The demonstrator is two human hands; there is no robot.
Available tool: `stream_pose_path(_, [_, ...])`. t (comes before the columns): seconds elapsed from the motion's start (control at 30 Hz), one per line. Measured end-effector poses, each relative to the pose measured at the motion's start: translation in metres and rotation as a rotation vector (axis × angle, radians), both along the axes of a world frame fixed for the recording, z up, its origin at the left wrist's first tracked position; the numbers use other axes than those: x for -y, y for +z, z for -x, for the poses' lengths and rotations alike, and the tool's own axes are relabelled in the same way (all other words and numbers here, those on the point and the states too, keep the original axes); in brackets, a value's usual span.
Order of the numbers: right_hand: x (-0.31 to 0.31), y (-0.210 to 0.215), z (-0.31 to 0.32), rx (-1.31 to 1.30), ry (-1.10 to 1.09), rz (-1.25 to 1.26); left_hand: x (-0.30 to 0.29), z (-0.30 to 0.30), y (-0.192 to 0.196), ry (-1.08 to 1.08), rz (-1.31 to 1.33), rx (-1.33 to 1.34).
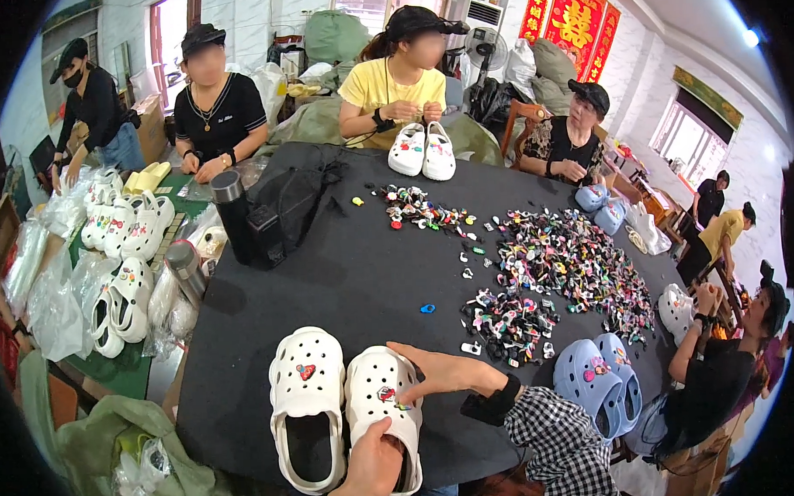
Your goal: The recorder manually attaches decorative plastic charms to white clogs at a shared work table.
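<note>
Two white clogs stand side by side at the near edge of the black table. The left white clog [306, 356] has a red charm in its top. My left hand [370, 469] grips the right white clog [366, 370] at its foot opening, thumb on the upper and the other fingers partly hidden inside. Across that clog's toe lies my right hand [449, 373], its thumb at a small charm [387, 394] in red, white and black. The fingers of the right hand curve round the toe's side. A small yellow-green piece shows beneath the thumb.
Loose charms [559, 260] lie heaped on the black table [328, 277], with one blue charm [428, 308] apart. Blue clogs [585, 377] stand at my right. A black flask [231, 210] and a steel flask [184, 268] are leftward, near bagged white clogs [129, 297]. Several co-workers sit around.
</note>
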State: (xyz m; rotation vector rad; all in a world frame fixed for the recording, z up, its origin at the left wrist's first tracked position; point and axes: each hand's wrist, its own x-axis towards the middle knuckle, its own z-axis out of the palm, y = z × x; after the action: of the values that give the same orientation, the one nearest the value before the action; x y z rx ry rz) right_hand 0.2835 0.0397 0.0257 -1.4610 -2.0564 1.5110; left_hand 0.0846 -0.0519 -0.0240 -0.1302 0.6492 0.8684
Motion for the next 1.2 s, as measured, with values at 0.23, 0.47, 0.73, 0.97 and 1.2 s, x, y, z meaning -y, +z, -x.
stream_pose_path(0.23, [0.001, 0.010, 0.012, 0.053, 0.030, 0.059, 0.007, 0.005, -0.005, 0.038, -0.040, 0.043])
stream_pose_path(0.47, [0.014, -0.004, 0.004, -0.032, -0.039, -0.033, 0.005, 0.004, -0.005, -0.002, -0.059, 0.025])
stream_pose_path(0.73, [0.052, -0.021, 0.013, -0.133, -0.322, -0.273, -0.003, 0.008, 0.038, -0.025, -0.219, -0.106])
stream_pose_path(0.97, [0.097, -0.037, -0.010, -0.038, -0.620, -0.640, 0.000, 0.010, 0.041, -0.096, -0.274, -0.107])
stream_pose_path(1.2, [0.131, -0.029, -0.100, 0.388, -0.945, -0.708, 0.001, 0.011, 0.042, -0.092, -0.246, -0.146])
